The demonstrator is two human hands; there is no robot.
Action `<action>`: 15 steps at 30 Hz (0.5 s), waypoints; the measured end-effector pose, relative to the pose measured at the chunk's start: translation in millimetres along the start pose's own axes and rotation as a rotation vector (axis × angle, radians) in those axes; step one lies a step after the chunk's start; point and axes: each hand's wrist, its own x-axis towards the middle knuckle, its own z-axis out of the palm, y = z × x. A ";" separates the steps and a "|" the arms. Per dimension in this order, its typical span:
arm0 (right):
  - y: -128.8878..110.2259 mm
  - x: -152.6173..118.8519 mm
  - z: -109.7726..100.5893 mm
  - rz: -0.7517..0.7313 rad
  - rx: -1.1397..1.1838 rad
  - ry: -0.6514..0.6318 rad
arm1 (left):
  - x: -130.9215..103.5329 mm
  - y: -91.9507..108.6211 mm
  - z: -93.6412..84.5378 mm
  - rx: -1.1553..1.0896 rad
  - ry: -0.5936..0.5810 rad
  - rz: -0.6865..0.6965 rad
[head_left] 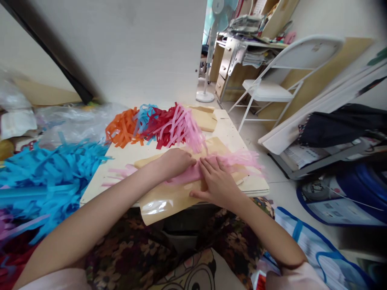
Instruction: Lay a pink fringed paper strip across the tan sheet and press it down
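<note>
Pink tissue paper with fringed ends lies across a tan glossy sheet on a small pale table. My left hand rests on the pink paper with its fingers curled in; what they hold, if anything, is hidden. Spread over the paper just to the right, my right hand lies with fingers apart and thumb pointing left. The two hands nearly meet at the fingertips. Pink fringe sticks out beyond my right hand, and more shows left of my left forearm.
Orange, red and pink fringed bunches sit at the table's back. A large blue fringed pile is on the left. Behind stands a white panel. A white folding chair and a blue bucket are at right.
</note>
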 end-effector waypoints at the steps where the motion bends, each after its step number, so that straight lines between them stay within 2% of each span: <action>1: 1.7 0.9 1.8 -0.009 -0.005 -0.013 | 0.2 0.1 0.4 0.005 0.007 0.002; 10: -1.5 -3.5 4.4 0.028 -0.039 -0.051 | -2.2 -3.9 6.7 0.010 0.127 -0.035; 15: -12.2 -8.5 5.3 0.069 -0.057 -0.044 | -3.4 0.8 4.8 0.037 0.191 0.017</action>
